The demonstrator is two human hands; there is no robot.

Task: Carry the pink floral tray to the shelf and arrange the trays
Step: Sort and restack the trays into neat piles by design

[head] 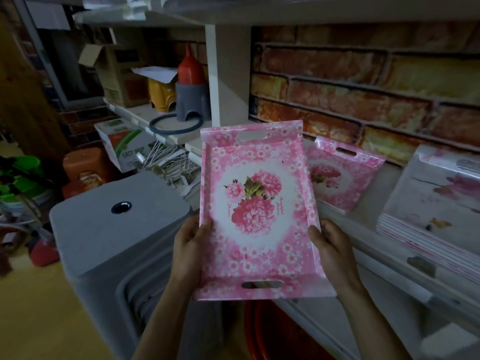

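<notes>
While curled fingers [206, 222] pinch its sides, tray [255, 203] hovers.

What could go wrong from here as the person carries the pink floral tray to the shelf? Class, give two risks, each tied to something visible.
1. The left hand and right hand grip the pink floral tray by its side rims near one end; its unsupported far end might dip or slip.
2. The stack of pink trays lies skewed near the shelf's front edge; setting another on it could nudge it off.
</notes>
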